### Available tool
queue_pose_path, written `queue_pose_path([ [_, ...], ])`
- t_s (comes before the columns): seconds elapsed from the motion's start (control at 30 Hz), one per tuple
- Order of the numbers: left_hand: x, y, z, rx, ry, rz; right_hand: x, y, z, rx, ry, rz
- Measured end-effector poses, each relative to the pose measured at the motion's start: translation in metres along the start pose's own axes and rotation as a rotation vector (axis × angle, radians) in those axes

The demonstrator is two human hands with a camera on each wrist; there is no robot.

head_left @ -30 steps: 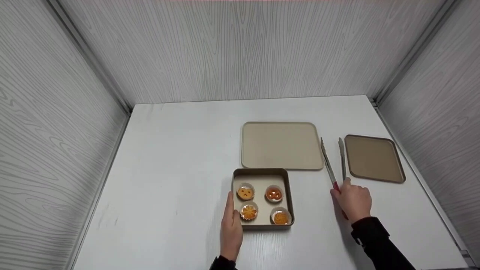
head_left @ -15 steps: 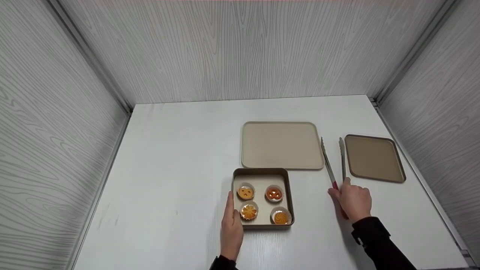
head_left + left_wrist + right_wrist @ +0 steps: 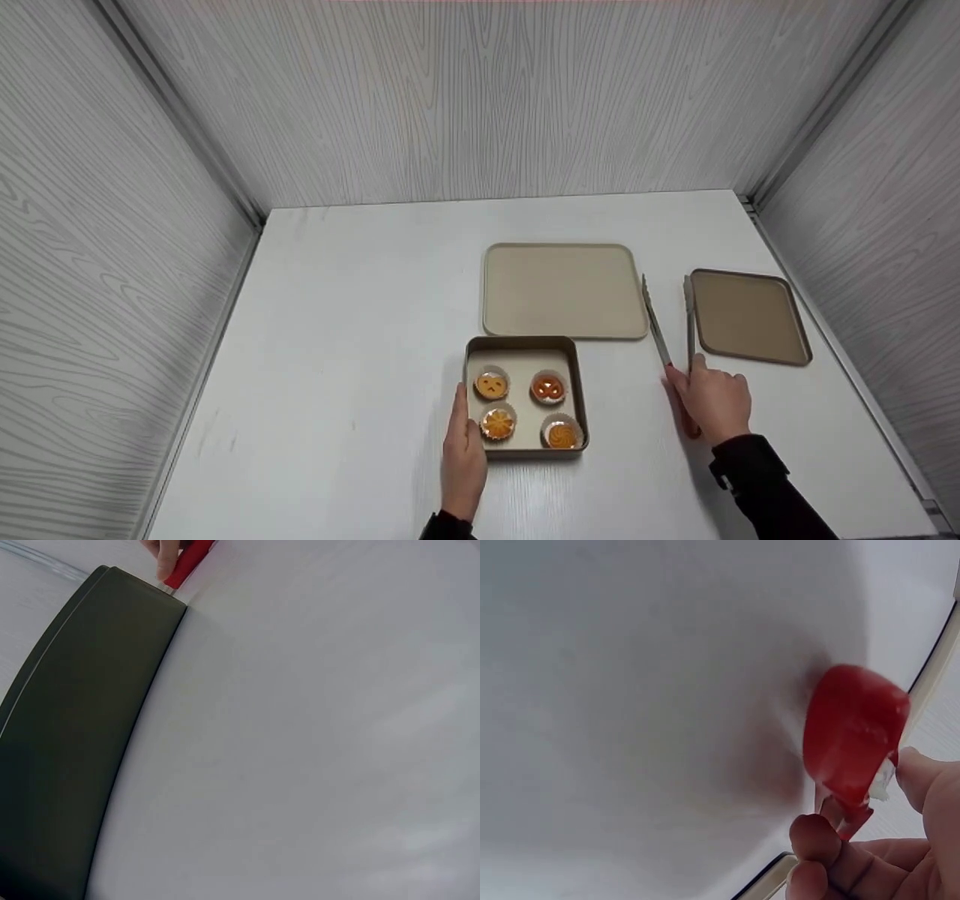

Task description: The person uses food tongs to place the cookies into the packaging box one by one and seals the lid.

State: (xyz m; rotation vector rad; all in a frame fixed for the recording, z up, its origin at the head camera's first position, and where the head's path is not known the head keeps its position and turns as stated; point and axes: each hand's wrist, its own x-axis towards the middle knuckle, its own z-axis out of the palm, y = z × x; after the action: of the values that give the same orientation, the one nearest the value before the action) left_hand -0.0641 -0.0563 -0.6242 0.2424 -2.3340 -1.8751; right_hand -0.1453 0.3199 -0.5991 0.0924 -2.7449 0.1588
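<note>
A deep square baking pan (image 3: 525, 454) holds several small tarts, among them one with a face pattern (image 3: 491, 385) and one with a swirl (image 3: 561, 435). Along its left wall lies my left hand (image 3: 463, 469), its fingers straight against the side. Only the pan's dark outer wall (image 3: 90, 705) fills the left of the left wrist view. To the right, my right hand (image 3: 716, 401) grips red-handled metal tongs (image 3: 658, 334), whose two arms are spread apart and point away from me. In the right wrist view, fingers and thumb are around the red handle (image 3: 853, 731).
A beige rectangular tray (image 3: 564, 292) lies flat behind the pan. A smaller brown tray (image 3: 750, 319) is at the right, its left edge beside the tongs' right arm. Grey wood-grain panels (image 3: 465, 97) enclose the white table (image 3: 337, 360) at the back and both sides.
My right hand has shifted slightly right. The right arm of the tongs has moved right too, its tip now overlapping the small tray's edge. My left hand and the pan stay put.
</note>
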Motion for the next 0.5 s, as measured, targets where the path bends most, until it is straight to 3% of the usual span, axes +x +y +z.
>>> queue_pose_path([
  [0.2, 0.000, -0.001, 0.001, -0.004, 0.006, 0.001, 0.007, 0.012, -0.009, 0.024, 0.049, -0.017],
  [0.37, 0.000, -0.001, 0.000, 0.006, 0.010, 0.007, 0.012, 0.023, -0.021, 0.116, -0.067, 0.058],
  [0.5, -0.001, -0.001, 0.000, -0.004, 0.002, 0.001, 0.014, 0.034, -0.024, 0.156, -0.157, 0.065],
])
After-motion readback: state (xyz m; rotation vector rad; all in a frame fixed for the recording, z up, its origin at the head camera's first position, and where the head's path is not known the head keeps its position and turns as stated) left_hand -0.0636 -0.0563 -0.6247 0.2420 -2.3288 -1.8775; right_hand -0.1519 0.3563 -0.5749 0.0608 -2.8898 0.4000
